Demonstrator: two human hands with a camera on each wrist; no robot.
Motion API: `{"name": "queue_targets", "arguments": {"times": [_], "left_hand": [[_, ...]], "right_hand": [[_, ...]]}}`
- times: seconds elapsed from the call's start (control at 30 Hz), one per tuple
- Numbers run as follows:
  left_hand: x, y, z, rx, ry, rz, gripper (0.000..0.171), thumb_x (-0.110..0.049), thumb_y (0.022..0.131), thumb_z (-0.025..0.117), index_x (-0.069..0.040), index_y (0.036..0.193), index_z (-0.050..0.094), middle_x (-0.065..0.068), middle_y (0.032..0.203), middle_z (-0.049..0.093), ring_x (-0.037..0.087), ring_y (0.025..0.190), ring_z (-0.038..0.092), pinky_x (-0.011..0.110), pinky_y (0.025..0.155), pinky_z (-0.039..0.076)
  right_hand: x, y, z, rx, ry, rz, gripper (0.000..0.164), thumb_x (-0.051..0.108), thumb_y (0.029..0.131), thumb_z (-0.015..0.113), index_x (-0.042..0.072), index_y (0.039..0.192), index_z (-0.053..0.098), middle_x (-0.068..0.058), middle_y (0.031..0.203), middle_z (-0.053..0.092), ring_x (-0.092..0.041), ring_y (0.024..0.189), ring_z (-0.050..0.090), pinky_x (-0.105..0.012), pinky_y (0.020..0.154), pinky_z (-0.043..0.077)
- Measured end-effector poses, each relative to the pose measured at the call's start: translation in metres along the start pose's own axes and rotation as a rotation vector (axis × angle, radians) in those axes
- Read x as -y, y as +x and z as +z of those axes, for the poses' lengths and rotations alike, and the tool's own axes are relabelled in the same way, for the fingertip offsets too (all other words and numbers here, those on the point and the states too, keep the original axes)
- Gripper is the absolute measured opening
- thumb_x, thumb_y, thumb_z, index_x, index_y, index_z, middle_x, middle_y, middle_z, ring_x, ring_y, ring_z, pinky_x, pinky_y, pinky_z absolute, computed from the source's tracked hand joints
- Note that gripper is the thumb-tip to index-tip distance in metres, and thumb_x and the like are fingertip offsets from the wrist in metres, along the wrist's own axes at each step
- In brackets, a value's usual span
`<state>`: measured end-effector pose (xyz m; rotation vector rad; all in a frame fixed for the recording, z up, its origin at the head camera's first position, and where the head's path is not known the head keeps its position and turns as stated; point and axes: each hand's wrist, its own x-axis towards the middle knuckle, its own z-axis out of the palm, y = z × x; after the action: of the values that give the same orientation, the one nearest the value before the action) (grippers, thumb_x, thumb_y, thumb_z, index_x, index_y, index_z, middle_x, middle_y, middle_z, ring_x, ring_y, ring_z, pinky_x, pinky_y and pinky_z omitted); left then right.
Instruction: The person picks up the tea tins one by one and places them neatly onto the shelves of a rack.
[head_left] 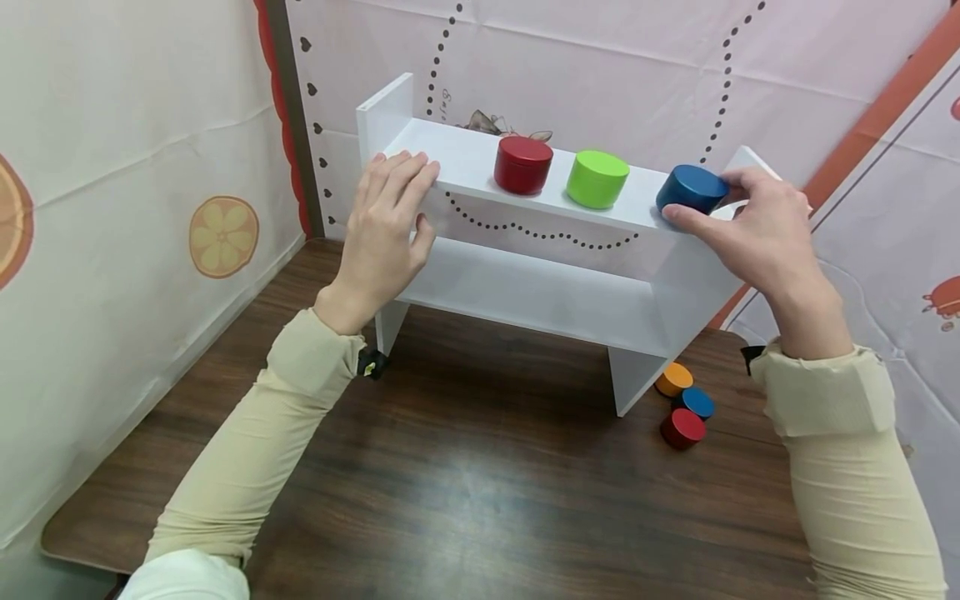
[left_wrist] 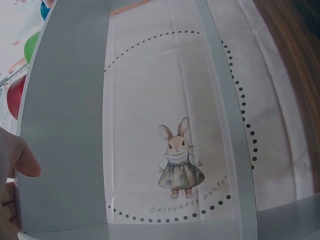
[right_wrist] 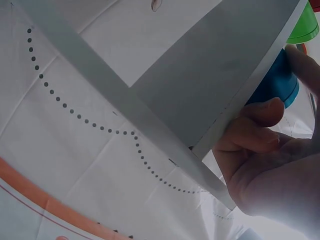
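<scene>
A white two-tier shelf (head_left: 540, 287) stands in front of me, with three round lidded tins along its top board. The red tin (head_left: 522, 167) and the lime-green tin (head_left: 597, 180) sit near the middle. At the right end, my right hand (head_left: 772, 221) holds the blue tin (head_left: 692, 190) between thumb and fingers; the right wrist view shows the fingers around the blue tin (right_wrist: 277, 82) by the board's edge. My left hand (head_left: 390, 229) rests its fingers on the board's front edge at the left end, the thumb (left_wrist: 25, 160) lower down.
On the dark wooden table (head_left: 465, 500), beside the shelf's right foot, lie an orange tin (head_left: 674, 379), a second blue tin (head_left: 697, 403) and a second red tin (head_left: 683, 429). Printed cloth (head_left: 525, 58) hangs behind the shelf and along both sides.
</scene>
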<state>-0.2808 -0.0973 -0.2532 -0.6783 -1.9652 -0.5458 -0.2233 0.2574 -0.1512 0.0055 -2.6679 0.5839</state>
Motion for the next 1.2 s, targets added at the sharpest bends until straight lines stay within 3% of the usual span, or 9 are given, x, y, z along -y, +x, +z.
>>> {"name": "queue_targets", "arguments": {"times": [0.1, 0.3, 0.53, 0.63, 0.7, 0.8, 0.9, 1.07, 1.2], "left_hand": [[0.0, 0.0, 0.0, 0.003, 0.003, -0.003, 0.053, 0.003, 0.077, 0.052, -0.003, 0.129, 0.05, 0.013, 0.133, 0.049, 0.028, 0.129, 0.036, 0.037, 0.115, 0.012], [0.0, 0.0, 0.001, 0.0, 0.001, -0.002, 0.053, 0.003, 0.076, 0.052, -0.002, 0.129, 0.05, 0.014, 0.134, 0.049, 0.028, 0.129, 0.036, 0.038, 0.115, 0.012], [0.0, 0.0, 0.0, 0.01, 0.012, 0.01, 0.054, 0.002, 0.076, 0.052, -0.002, 0.13, 0.049, 0.014, 0.134, 0.047, 0.027, 0.13, 0.035, 0.037, 0.116, 0.011], [0.0, -0.001, -0.001, 0.026, 0.023, 0.013, 0.055, 0.002, 0.077, 0.053, -0.002, 0.132, 0.047, 0.014, 0.136, 0.046, 0.027, 0.13, 0.034, 0.037, 0.116, 0.01], [0.0, -0.002, -0.002, 0.036, 0.029, 0.015, 0.056, 0.001, 0.077, 0.053, -0.002, 0.133, 0.045, 0.014, 0.137, 0.045, 0.027, 0.131, 0.032, 0.037, 0.116, 0.009], [0.0, -0.002, -0.002, 0.046, 0.035, 0.018, 0.058, 0.001, 0.077, 0.053, -0.002, 0.134, 0.044, 0.014, 0.139, 0.043, 0.027, 0.133, 0.031, 0.036, 0.116, 0.008], [0.001, -0.005, -0.002, 0.042, 0.034, 0.027, 0.059, 0.001, 0.077, 0.052, -0.002, 0.135, 0.043, 0.013, 0.14, 0.042, 0.027, 0.134, 0.03, 0.037, 0.116, 0.008], [0.002, -0.011, -0.002, 0.023, 0.066, 0.079, 0.06, 0.0, 0.077, 0.05, -0.002, 0.136, 0.042, 0.015, 0.141, 0.04, 0.027, 0.135, 0.027, 0.039, 0.116, 0.009], [0.003, -0.015, 0.0, -0.007, 0.075, 0.125, 0.062, 0.001, 0.076, 0.05, -0.005, 0.137, 0.041, 0.016, 0.142, 0.037, 0.028, 0.136, 0.025, 0.041, 0.115, 0.011]], "right_hand": [[0.0, 0.001, 0.001, 0.014, -0.014, -0.007, 0.078, 0.055, 0.078, 0.06, 0.001, 0.132, 0.046, -0.022, 0.12, 0.054, -0.033, 0.117, 0.035, -0.035, 0.07, 0.031], [0.0, 0.001, 0.001, 0.027, -0.047, -0.028, 0.077, 0.055, 0.079, 0.06, 0.002, 0.133, 0.046, -0.024, 0.12, 0.056, -0.035, 0.118, 0.037, -0.038, 0.073, 0.032], [-0.001, -0.013, -0.005, 0.044, -0.083, -0.041, 0.085, 0.056, 0.079, 0.059, 0.004, 0.141, 0.035, -0.026, 0.129, 0.049, -0.043, 0.124, 0.03, -0.054, 0.081, 0.037], [-0.004, -0.026, -0.006, -0.041, -0.094, -0.07, 0.08, 0.052, 0.08, 0.06, 0.003, 0.139, 0.038, -0.023, 0.125, 0.053, -0.037, 0.108, 0.043, -0.039, 0.07, 0.043], [-0.007, -0.037, -0.007, -0.092, -0.089, -0.091, 0.073, 0.049, 0.081, 0.061, 0.004, 0.135, 0.043, -0.021, 0.119, 0.057, -0.026, 0.09, 0.048, -0.025, 0.06, 0.04], [-0.018, -0.051, -0.007, -0.151, -0.046, -0.123, 0.06, 0.043, 0.082, 0.062, 0.003, 0.126, 0.051, -0.018, 0.106, 0.061, -0.008, 0.07, 0.044, -0.014, 0.053, 0.033], [-0.035, -0.065, -0.003, -0.163, -0.024, -0.159, 0.048, 0.038, 0.083, 0.063, 0.003, 0.115, 0.058, -0.013, 0.092, 0.062, 0.001, 0.063, 0.04, -0.011, 0.052, 0.032], [-0.075, -0.082, 0.011, -0.049, -0.026, -0.189, 0.03, 0.032, 0.084, 0.064, 0.007, 0.1, 0.065, -0.006, 0.077, 0.061, -0.001, 0.062, 0.042, -0.014, 0.048, 0.035], [-0.114, -0.092, 0.028, 0.107, -0.038, -0.128, 0.034, 0.036, 0.085, 0.063, 0.006, 0.102, 0.063, -0.008, 0.079, 0.063, -0.006, 0.063, 0.05, -0.019, 0.049, 0.042]]}}
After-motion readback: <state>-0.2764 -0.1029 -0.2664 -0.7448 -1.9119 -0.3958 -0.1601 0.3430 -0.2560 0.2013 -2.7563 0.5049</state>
